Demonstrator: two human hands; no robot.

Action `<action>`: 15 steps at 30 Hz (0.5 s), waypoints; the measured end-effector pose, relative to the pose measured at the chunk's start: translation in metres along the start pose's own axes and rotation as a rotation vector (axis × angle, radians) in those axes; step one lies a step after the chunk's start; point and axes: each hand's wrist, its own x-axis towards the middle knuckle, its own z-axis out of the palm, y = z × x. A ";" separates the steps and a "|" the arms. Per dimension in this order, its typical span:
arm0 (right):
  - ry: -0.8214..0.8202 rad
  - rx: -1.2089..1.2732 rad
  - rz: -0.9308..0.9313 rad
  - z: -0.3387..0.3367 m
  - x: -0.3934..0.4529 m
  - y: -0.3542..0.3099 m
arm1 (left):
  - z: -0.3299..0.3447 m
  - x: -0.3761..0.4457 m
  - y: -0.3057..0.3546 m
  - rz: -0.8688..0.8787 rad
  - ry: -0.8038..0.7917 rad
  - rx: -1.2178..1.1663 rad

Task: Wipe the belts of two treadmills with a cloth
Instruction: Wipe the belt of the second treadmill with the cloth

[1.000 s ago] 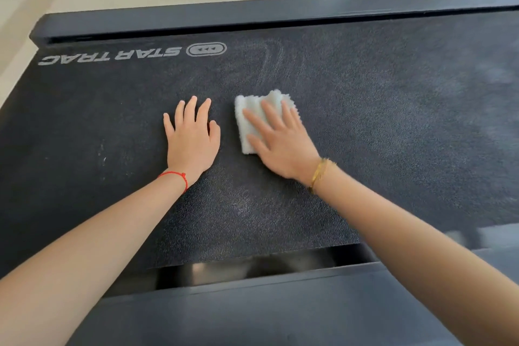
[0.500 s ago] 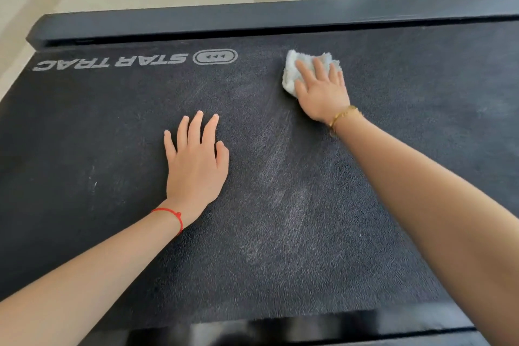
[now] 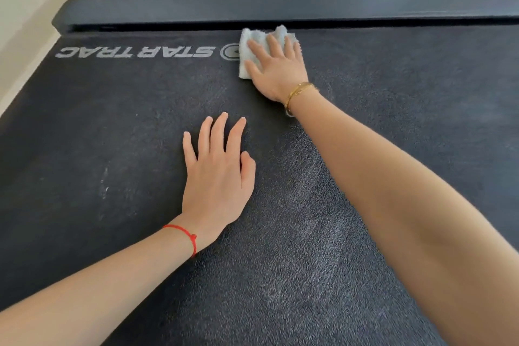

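head view: since a half-second ago the right hand (image 3: 276, 69) has pushed the cloth (image 3: 254, 49) up to the belt's (image 3: 112, 149) far edge — cloth under its flat, straight fingers; left hand (image 3: 217, 177) stays spread flat on the belt.

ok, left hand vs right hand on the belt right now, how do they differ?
The left hand rests bare on the black textured treadmill belt; the right hand presses a pale folded terry cloth onto it. The left sits mid-belt, the right far out by the black end rail. The left wrist has a red string bracelet, the right a gold bangle. Both lie palm down with straight fingers.
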 end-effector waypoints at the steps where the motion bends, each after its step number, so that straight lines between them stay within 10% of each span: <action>1: 0.004 0.011 -0.010 0.000 -0.001 0.002 | 0.000 0.000 0.000 0.000 0.001 -0.004; 15: 0.042 0.061 0.077 -0.013 -0.079 0.068 | 0.000 -0.001 -0.001 0.000 0.007 -0.058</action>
